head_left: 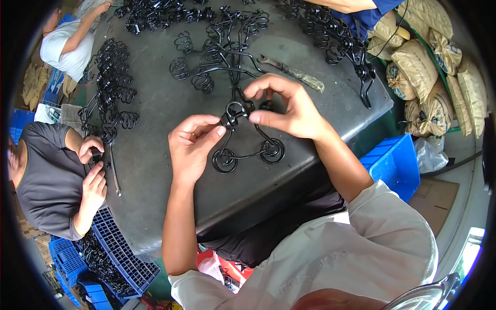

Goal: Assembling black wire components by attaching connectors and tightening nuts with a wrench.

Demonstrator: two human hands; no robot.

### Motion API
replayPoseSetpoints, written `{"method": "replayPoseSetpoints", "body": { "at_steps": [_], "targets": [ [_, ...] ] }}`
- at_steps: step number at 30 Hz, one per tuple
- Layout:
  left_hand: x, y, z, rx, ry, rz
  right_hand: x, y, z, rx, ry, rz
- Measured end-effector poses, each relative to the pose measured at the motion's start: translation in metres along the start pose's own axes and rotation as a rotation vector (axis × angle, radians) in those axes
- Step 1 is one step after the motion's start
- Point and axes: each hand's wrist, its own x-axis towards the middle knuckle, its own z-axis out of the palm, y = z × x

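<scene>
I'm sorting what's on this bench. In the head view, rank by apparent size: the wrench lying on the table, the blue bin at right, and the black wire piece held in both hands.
1. Blue bin, largest.
2. Black wire piece, spanning the left hand to the right hand.
3. Wrench, smallest, though it lies farther from the camera, so it is unsure.

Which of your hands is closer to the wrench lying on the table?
Right. The right hand sits just below the wrench, apart from it. The left hand is farther, down to its left.
</scene>
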Motion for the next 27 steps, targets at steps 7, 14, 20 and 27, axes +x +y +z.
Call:
{"method": "replayPoseSetpoints", "body": {
  "at_steps": [7, 14, 20, 27],
  "targets": [
    [0.000, -0.002, -0.001, 0.000, 0.015, 0.006, -0.015, -0.002, -0.031, -0.243, -0.107, 0.271],
    [0.001, -0.004, -0.002, -0.013, 0.004, 0.013, -0.022, 0.003, -0.020, -0.436, -0.141, 0.107],
    [0.001, -0.004, -0.002, -0.017, 0.004, 0.023, -0.021, -0.003, -0.033, -0.317, -0.229, 0.167],
    [0.001, -0.003, -0.002, -0.025, -0.005, 0.023, -0.013, -0.013, -0.045, -0.477, -0.369, 0.095]
  ]
}}
